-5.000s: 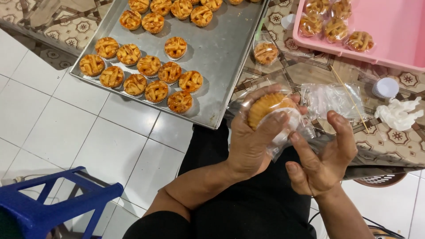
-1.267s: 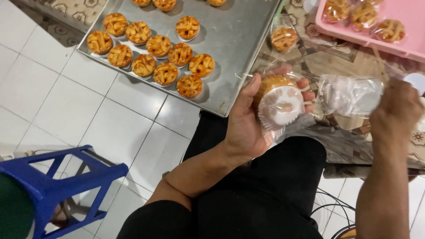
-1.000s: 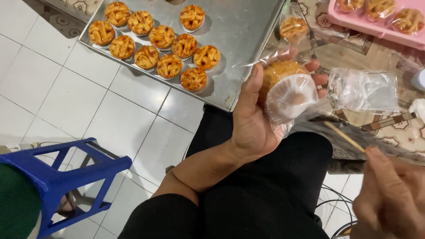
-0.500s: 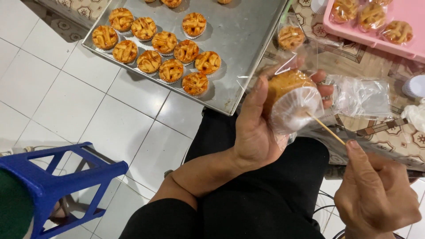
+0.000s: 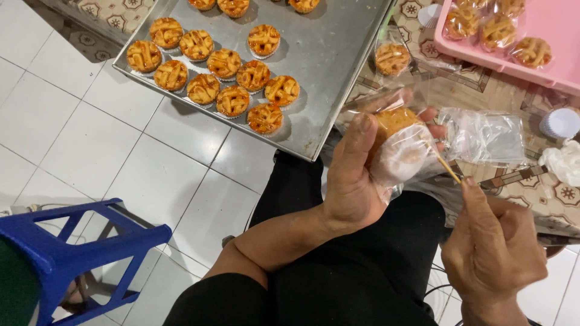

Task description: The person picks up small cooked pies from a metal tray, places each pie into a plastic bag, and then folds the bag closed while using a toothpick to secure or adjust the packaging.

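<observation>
A bagged tart [image 5: 399, 148] is being cradled above the lap in the left hand [image 5: 353, 175].
Light and crumbly, it is being gripped loosely around its sides; a thin stick [image 5: 444, 164] is being pinched in the right hand [image 5: 492, 247], its tip touching the wrap.

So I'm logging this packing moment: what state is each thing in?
Left hand: grip closed on the bagged tart.
Bagged tart: held tilted, inside clear plastic.
Right hand: pinching a thin stick.
Thin stick: tip touching the bag.
Metal tray: partly filled with bare tarts.
Pink tray: holding wrapped tarts.
</observation>
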